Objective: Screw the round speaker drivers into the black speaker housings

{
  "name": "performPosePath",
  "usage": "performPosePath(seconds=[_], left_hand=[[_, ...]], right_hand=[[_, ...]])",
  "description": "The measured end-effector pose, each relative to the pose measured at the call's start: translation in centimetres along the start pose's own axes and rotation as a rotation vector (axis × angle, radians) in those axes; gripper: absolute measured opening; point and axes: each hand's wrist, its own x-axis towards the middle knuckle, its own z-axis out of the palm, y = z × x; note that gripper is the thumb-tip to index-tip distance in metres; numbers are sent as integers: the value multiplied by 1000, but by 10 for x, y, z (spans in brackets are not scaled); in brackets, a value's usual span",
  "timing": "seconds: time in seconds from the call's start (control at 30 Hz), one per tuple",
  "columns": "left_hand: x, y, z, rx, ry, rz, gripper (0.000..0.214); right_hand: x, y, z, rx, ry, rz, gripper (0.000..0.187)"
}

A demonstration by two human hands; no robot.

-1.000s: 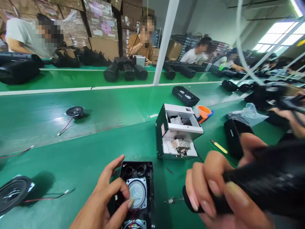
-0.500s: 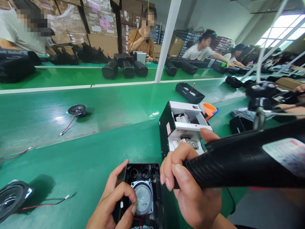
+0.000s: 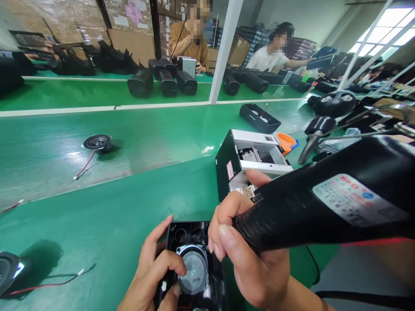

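My left hand point(image 3: 155, 270) is closed around the left side of a black speaker housing point(image 3: 218, 280), with its index finger and thumb at a round metal-backed speaker point(image 3: 194, 271) seated inside. Gripped in my right hand point(image 3: 249, 255) is a black electric screwdriver point(image 3: 292, 211) with a white label, its front end pointing down and left. The fingers reach the speaker's upper right corner and mostly hide the screwdriver's bit. Behind the right hand stands a silver-and-black screw feeder point(image 3: 223, 166), partly covered by the hand.
Loose speakers with red-black wires, one upright point(image 3: 97, 142) and one at the left edge point(image 3: 9, 272), lie on the green bench point(image 3: 136, 207). An orange tape roll point(image 3: 285, 142) and a black housing point(image 3: 259, 118) sit beyond the feeder. A white post point(image 3: 223, 56) rises behind; co-workers sit opposite.
The screwdriver has swung slightly, with its body and my right hand further left over the housing. My left thumb has shifted down a little. The whole view has turned slightly.
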Motion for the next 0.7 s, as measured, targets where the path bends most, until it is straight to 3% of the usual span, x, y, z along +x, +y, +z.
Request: performPosePath(seconds=[0.07,0.23,0.33,0.53,0.7], left_hand=[[0,-4,-1,-10,-13,14,96],[0,-6,-12,71,-78,107,40],[1,-2,-19,74,-138,101,37],[6,7,-26,80,-148,143,28],[10,13,-29,107,-207,104,27]], right_hand=[[0,2,0,-12,0,0,26],[-4,5,-2,-83,-55,15,17],[-2,3,-3,-85,-114,27,22],[14,0,4,71,-244,38,65],[19,2,5,86,-267,10,55]])
